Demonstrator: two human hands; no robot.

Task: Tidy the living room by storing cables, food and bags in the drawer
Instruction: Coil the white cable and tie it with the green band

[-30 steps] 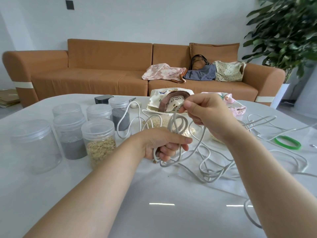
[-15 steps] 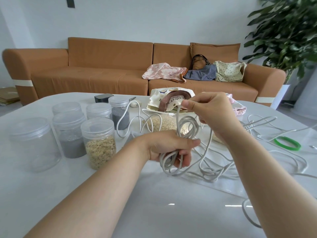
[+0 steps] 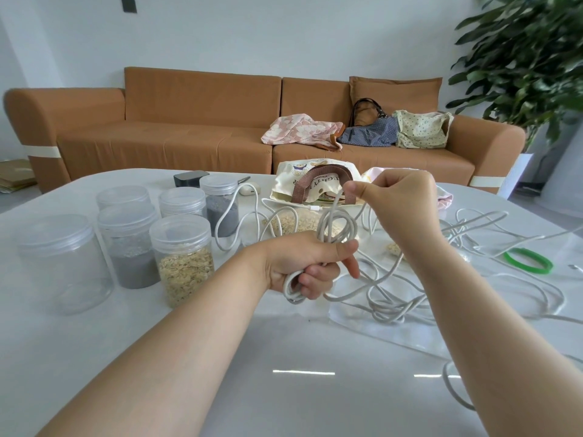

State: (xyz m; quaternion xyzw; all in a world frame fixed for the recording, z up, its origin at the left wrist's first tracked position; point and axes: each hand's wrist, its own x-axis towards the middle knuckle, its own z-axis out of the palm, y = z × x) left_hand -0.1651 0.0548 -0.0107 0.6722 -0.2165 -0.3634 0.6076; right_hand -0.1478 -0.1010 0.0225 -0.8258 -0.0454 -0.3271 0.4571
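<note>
Cable loops (image 3: 336, 227) we clamp in our curled left hand (image 3: 303, 266) so the coil holds together, right hand (image 3: 400, 203) pinching the free strand (image 3: 337, 199) high, ready to wind.

The cable (image 3: 335, 226) is rendered in off-white against a glossy white table (image 3: 284, 357). The sofa (image 3: 195, 121) is covered in orange-brown, and its arms are crossed by cream bands (image 3: 41, 151). On it, a pink bag (image 3: 299, 130) is printed with pale flowers, a navy bag (image 3: 372, 134) is dotted in white, and a cream bag (image 3: 422, 130) is sprinkled with small dark dots. The cream tote (image 3: 285, 184) is trimmed with brown handles (image 3: 297, 190). A bright green ring (image 3: 530, 260) is seen. Beige flakes are shown in one clear jar (image 3: 183, 263) and grey grains in another jar (image 3: 132, 253).
</note>
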